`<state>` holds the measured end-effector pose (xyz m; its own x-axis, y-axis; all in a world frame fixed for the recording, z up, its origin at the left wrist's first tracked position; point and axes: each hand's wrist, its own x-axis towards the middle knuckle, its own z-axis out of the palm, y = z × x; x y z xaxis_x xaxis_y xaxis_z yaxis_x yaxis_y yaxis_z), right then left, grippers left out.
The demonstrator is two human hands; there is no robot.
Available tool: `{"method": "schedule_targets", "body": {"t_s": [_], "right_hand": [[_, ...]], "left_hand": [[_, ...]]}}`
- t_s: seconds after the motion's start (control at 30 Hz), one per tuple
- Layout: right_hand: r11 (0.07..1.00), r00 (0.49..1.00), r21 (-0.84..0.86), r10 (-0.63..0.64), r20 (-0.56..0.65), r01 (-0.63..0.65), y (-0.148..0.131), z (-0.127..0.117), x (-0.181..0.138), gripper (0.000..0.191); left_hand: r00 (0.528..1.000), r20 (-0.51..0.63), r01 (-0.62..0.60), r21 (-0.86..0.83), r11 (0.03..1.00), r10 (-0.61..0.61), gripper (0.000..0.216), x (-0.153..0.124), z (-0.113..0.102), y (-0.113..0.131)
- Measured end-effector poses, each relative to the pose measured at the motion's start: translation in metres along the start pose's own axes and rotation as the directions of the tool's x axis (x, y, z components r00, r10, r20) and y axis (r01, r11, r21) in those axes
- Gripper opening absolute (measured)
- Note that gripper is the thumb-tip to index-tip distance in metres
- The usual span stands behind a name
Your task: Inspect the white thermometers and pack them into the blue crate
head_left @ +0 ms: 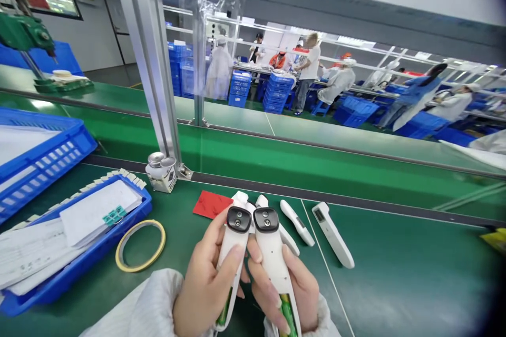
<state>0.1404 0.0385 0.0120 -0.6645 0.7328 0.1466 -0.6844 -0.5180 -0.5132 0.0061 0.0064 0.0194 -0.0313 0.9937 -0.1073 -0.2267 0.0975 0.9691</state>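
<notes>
**Two white handhelds, one per hand, both held snug**

Okay so both hands are busy here. The left hand has its grip wrapped around one white device, thumb pressed across the body and the other fingers going behind it, with tips poking out on the far side. No gap to speak of, it's closed right on the thing.

Right hand is doing its own version: grip closed on a second white device, fingers curled over the front from the left, thumb along the right edge. The two are side by side, black-framed ends up top and almost touching, held low over the near part of the green tabletop. Both have an open slot near the bottom with something green inside, batteries by the look of it.

Just past the hands there's a red sheet, plus more white handhelds partly hidden. Off to the right lie a slim white one and a bigger one, both untouched. Over left: a yellowish tape roll lying flat, near a blue tray with papers in it.
</notes>
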Motion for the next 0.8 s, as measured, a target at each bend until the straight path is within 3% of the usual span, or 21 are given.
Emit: {"method": "schedule_targets", "body": {"t_s": [0.13, 0.23, 0.3, 0.37, 0.47, 0.53, 0.7, 0.8], "right_hand": [[0.999, 0.999, 0.022, 0.042, 0.002, -0.042, 0.003, -0.004, 0.001, 0.053], [0.996, 0.988, -0.082, 0.010, -0.153, -0.023, 0.003, 0.000, 0.001, 0.053], [0.962, 0.942, -0.271, -0.131, -0.310, 0.045, 0.002, 0.005, 0.000, 0.041], [0.872, 0.859, -0.475, -0.327, -0.393, 0.115, 0.000, 0.011, -0.003, 0.032], [0.790, 0.779, -0.598, -0.459, -0.427, 0.137, -0.005, 0.016, -0.009, 0.053], [0.811, 0.791, -0.575, -0.420, -0.445, 0.107, -0.008, 0.017, -0.011, 0.052], [0.891, 0.877, -0.453, -0.200, -0.437, -0.023, -0.009, 0.011, -0.008, 0.037], [0.898, 0.867, -0.439, -0.200, -0.457, -0.024, -0.006, 0.006, -0.006, 0.035]], "left_hand": [[1.000, 0.001, -0.027, 0.022, 0.999, 0.027, 0.058, 0.000, -0.001, -0.001], [1.000, -0.005, 0.006, 0.006, 1.000, -0.006, 0.056, 0.003, -0.004, 0.000], [0.997, -0.014, 0.073, -0.023, 0.997, -0.074, 0.053, 0.006, -0.006, 0.002], [0.992, -0.037, 0.120, -0.029, 0.992, -0.121, 0.049, 0.011, -0.008, 0.003], [0.989, -0.115, 0.095, 0.023, 0.995, -0.092, 0.049, 0.014, -0.009, 0.004], [0.989, -0.138, 0.071, 0.066, 0.995, -0.061, 0.051, 0.014, -0.009, 0.003], [0.991, -0.137, 0.025, 0.143, 0.989, -0.005, 0.051, 0.010, -0.008, 0.002], [0.992, -0.128, 0.034, 0.105, 0.994, -0.021, 0.052, 0.011, -0.009, 0.003]]}}
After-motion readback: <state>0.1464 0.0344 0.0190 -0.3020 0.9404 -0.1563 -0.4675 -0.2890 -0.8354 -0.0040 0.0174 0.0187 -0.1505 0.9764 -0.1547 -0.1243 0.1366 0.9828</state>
